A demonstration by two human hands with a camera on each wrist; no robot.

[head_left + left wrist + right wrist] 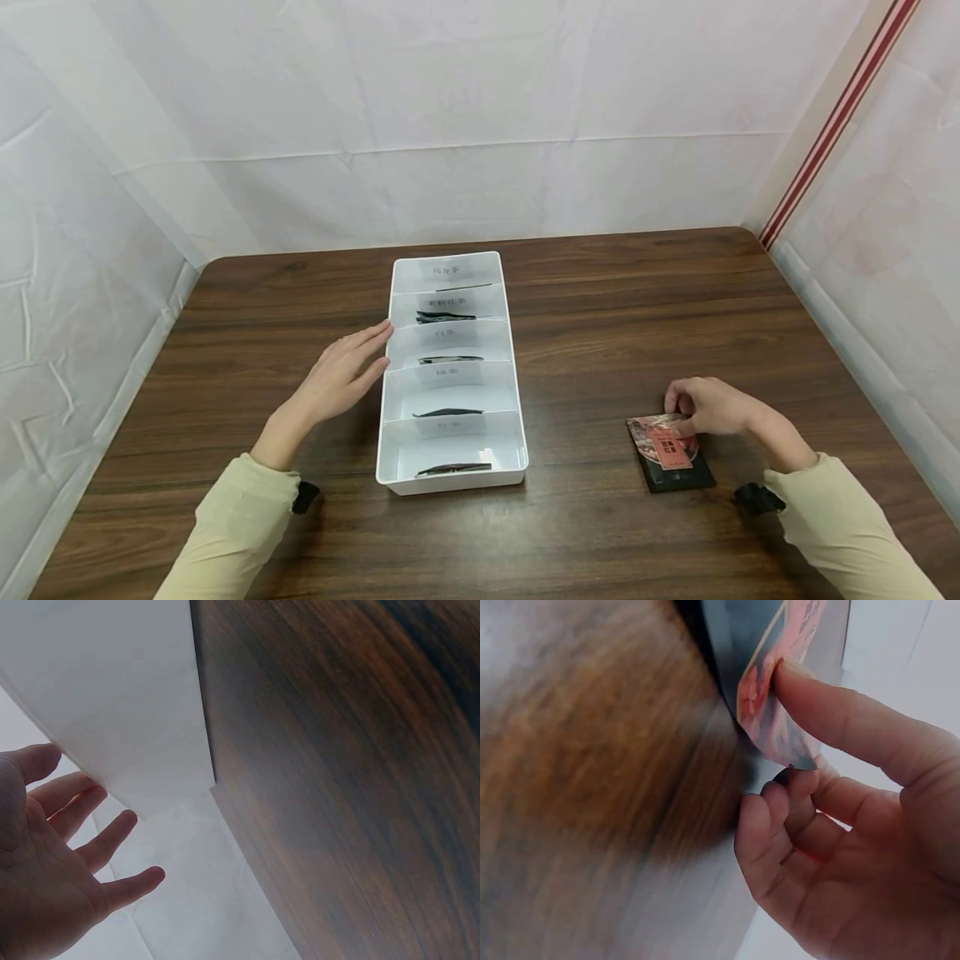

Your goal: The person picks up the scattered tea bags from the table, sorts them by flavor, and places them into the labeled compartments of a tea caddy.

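Head view: near right on the wooden table, the right hand is pinching the far edge of a dark packet, thumb on its printed face and fingers curling beneath. It is appearing thin, light and flexible; an edge grip suits it. Farther left, the left hand, fingers straight and slightly spread, is touching the white divided tray.
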